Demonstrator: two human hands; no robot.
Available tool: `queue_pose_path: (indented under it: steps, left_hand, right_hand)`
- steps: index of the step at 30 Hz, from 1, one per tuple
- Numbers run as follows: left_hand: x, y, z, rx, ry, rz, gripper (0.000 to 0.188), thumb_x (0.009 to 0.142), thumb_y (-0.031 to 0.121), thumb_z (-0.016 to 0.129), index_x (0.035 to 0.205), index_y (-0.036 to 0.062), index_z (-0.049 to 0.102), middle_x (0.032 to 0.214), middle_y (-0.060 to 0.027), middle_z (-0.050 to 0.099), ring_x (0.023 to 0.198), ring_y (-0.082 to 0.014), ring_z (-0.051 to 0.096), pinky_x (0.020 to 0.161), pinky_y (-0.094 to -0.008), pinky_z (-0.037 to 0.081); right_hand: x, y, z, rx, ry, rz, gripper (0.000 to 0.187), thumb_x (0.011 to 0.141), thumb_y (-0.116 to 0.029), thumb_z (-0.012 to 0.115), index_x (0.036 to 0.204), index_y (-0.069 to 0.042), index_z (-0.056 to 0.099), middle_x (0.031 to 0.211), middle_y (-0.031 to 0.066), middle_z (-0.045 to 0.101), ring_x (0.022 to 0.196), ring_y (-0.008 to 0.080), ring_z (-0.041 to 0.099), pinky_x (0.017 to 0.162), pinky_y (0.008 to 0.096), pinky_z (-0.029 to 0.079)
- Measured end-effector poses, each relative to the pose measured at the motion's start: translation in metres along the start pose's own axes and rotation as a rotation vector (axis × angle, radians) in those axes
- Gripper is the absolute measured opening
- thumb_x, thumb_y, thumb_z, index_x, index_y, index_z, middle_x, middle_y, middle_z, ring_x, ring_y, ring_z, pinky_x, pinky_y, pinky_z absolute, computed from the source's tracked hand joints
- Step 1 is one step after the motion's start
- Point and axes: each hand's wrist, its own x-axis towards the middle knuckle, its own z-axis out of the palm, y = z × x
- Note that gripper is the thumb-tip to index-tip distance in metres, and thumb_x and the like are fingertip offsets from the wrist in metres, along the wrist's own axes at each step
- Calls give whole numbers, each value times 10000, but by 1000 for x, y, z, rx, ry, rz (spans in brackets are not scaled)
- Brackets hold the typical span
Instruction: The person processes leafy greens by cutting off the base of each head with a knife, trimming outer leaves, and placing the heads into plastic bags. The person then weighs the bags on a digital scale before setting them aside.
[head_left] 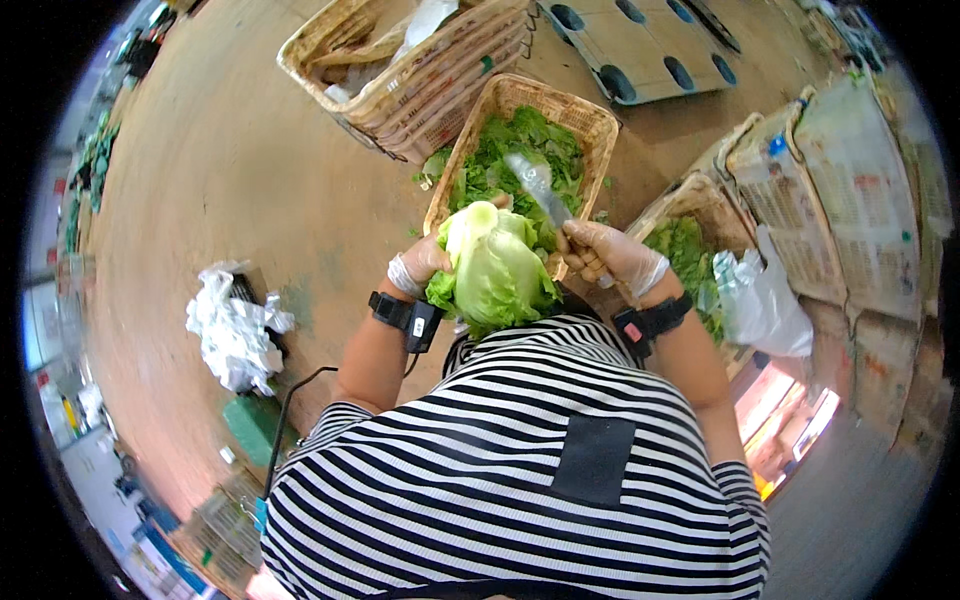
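Left hand, gloved, closed against the side of a pale green lettuce head — held up in front of the striped shirt, just above the near end of a wicker basket filled with loose green leaves. Right hand, gloved too, wrapped tight around the handle of a knife — blade angled up and away over the leaves. Beside the right arm, a second basket of greens and a clear plastic bag. On the floor to the left, crumpled white plastic.

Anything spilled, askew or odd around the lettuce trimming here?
A few loose green leaf scraps lie on the brown floor beside the woven basket of trimmed leaves, outside it. A crumpled white plastic heap also sits on the floor. Nothing else stands out.
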Motion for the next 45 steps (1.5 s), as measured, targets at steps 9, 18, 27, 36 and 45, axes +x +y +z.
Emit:
queue_pose_path:
  steps: [9, 18, 27, 36, 45]
  left_hand:
    - [28, -7, 4, 38, -148, 27, 1056, 472, 445, 825, 1315, 19, 353, 1358, -122, 364, 1236, -230, 379, 1032, -346, 282]
    - [-9, -55, -45, -358, 422, -140, 726, 780, 462, 610, 1329, 71, 340, 1283, -132, 454, 1126, -272, 493, 933, -422, 432]
    - [76, -20, 4, -286, 303, -259, 574, 909, 416, 403, 1340, 48, 315, 1338, -121, 394, 1209, -248, 404, 1002, -362, 343]
    - [150, -46, 173, 240, -498, -326, 705, 852, 477, 465, 1411, 137, 204, 1448, -119, 209, 1291, -263, 273, 1035, -410, 216]
    - [155, -196, 296, 349, -638, -714, 499, 875, 311, 537, 1276, 34, 426, 1249, -107, 490, 1058, -180, 507, 894, -297, 405]
  right_hand:
    - [-4, 29, -22, 374, -293, 307, 393, 937, -351, 379, 794, -5, 498, 444, 15, 373, 286, 83, 304, 244, 191, 262]
    - [18, 34, -52, 87, 551, -330, 449, 864, -482, 507, 950, -42, 510, 662, 6, 495, 514, 62, 455, 423, 183, 375]
    - [-5, 35, -31, -467, 482, -347, 933, 674, -459, 742, 1318, 14, 261, 1191, 146, 452, 1041, 212, 474, 870, 300, 411]
    - [-180, 104, -52, 870, 487, -857, 448, 881, -253, 546, 1248, -26, 427, 1147, 97, 544, 1005, 178, 544, 816, 315, 490]
    - [-306, 271, -30, 830, 1210, -1192, 418, 904, -255, 504, 1251, -33, 431, 1159, 95, 540, 1006, 183, 546, 826, 316, 487]
